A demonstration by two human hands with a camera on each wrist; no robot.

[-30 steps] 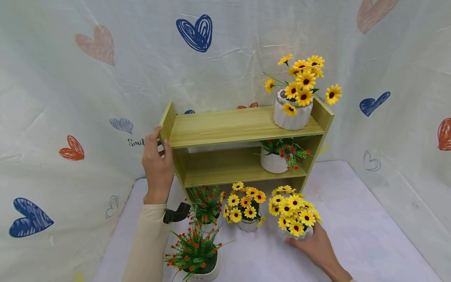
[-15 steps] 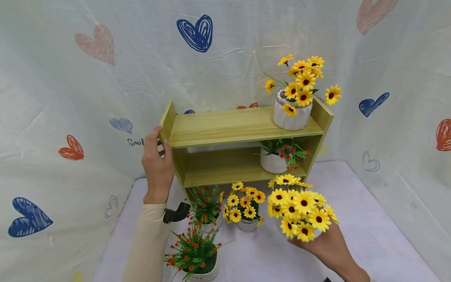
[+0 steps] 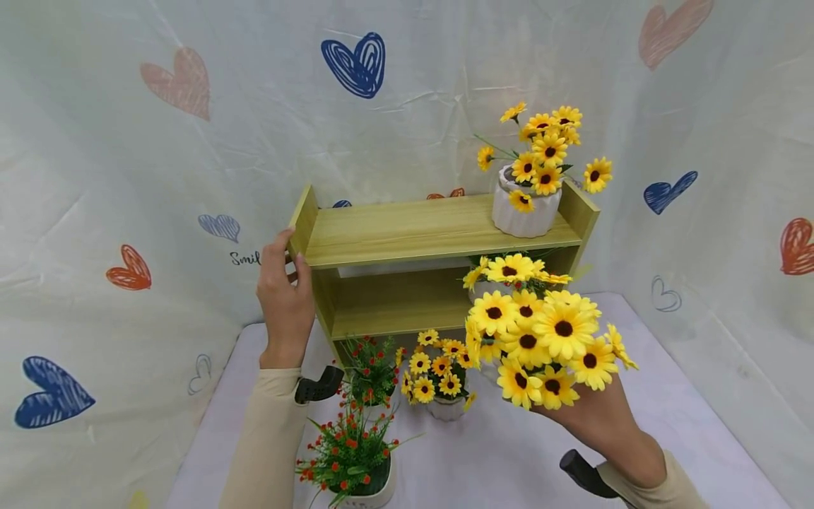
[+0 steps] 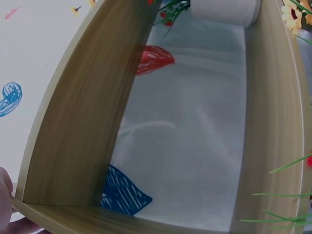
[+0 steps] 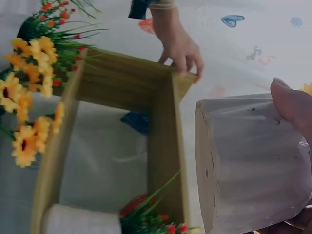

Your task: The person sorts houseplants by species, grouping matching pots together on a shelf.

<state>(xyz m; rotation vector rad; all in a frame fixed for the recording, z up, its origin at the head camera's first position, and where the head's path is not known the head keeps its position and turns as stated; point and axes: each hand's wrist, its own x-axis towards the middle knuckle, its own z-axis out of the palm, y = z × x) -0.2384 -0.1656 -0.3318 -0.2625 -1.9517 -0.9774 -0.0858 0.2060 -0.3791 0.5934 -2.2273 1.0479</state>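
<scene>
My right hand (image 3: 604, 420) holds a white flowerpot (image 5: 253, 161) of yellow sunflowers (image 3: 562, 329) in the air, in front of the shelf's right part. In the right wrist view the thumb (image 5: 292, 105) lies along the pot's side. My left hand (image 3: 286, 304) grips the left side panel of the wooden shelf (image 3: 381, 237) near its upper corner. A second white pot with sunflowers (image 3: 524, 215) stands at the right end of the top board. On the board below, a white pot with red-flowered greenery (image 4: 224, 10) is partly hidden by the held flowers in the head view.
On the table (image 3: 483, 459), a pot of orange-yellow sunflowers (image 3: 439, 375) and a red-flowered plant (image 3: 372, 375) stand before the shelf. Another red-flowered plant (image 3: 350, 452) in a white pot is nearer me. A heart-printed curtain (image 3: 407, 92) hangs behind and at both sides.
My right hand has lifted the pot of yellow sunflowers from low by the table, up toward the camera and slightly right. The left hand keeps its place on the shelf.
</scene>
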